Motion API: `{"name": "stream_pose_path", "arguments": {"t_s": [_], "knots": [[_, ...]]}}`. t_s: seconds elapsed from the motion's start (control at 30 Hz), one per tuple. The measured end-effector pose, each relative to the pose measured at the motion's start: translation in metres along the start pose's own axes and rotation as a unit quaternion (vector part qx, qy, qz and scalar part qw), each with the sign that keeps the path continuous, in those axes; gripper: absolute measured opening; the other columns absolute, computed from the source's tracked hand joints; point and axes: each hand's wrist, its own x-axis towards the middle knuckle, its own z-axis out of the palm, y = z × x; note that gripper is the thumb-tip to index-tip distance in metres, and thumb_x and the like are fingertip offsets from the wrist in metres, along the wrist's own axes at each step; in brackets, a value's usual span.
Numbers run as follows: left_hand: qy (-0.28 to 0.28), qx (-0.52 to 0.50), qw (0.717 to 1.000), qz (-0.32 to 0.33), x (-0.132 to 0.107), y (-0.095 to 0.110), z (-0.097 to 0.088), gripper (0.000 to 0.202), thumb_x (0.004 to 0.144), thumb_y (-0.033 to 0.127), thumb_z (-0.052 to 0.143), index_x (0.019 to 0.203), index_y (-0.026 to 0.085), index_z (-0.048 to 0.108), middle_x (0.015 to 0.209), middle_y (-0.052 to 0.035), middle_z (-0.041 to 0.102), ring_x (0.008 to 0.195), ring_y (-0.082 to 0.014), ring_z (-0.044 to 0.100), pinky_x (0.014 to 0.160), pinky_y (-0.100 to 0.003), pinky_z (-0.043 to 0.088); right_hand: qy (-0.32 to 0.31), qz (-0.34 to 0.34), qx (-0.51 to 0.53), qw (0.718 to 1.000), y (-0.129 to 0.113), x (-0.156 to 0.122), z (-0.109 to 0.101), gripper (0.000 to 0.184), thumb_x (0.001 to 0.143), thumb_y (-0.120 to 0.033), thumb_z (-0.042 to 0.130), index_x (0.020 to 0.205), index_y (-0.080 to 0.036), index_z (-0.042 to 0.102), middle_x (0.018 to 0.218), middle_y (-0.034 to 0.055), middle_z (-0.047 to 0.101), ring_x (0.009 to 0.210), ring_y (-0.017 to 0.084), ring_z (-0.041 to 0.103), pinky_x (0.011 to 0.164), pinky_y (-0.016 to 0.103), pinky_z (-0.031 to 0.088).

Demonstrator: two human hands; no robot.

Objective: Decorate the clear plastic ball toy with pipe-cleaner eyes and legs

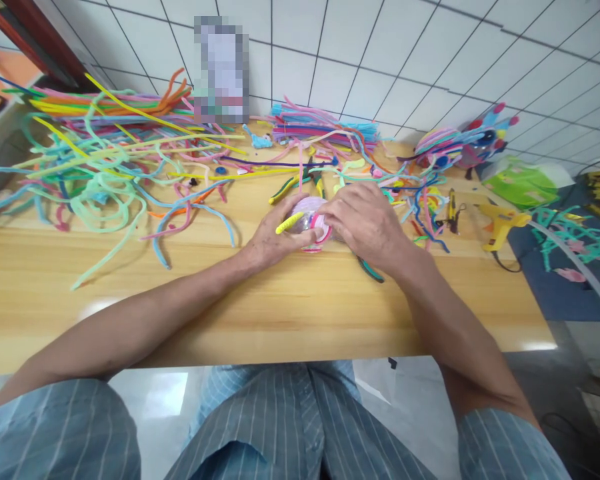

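Note:
A small round craft piece [309, 205] in lilac and pink, partly clear, is held between both my hands above the table. My left hand [276, 235] is closed around its left side, with the thumb across the front. A fuzzy yellow stick [290, 223] juts out beside that thumb. On the other side, my right hand [363, 217] has its fingers pinched at the pink rim [321, 228] of the piece. Fingers hide much of it. Just behind are yellow-and-black pliers [287, 189]; a green handle [371, 271] shows below my right hand.
Tangled pipe cleaners [107, 190] cover the left of the wooden table [280, 320]. Bundled pipe cleaners [325, 128] lie along the tiled wall. At the right are a yellow glue gun [505, 225], a green plastic bag [520, 183] and a colourful figure [485, 137].

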Motion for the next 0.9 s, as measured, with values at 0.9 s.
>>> {"name": "stream_pose_path", "arguments": {"t_s": [0.9], "knots": [[0.006, -0.019, 0.999, 0.025, -0.002, -0.008, 0.000, 0.074, 0.084, 0.053, 0.084, 0.145, 0.019, 0.060, 0.147, -0.0141, 0.069, 0.138, -0.0330, 0.066, 0.121, -0.050, 0.052, 0.174, 0.242, 0.199, 0.934, -0.028, -0.009, 0.029, 0.011, 0.088, -0.018, 0.073, 0.096, -0.025, 0.070, 0.097, 0.0011, 0.075, 0.080, 0.017, 0.066, 0.073, 0.033, 0.057]]}}
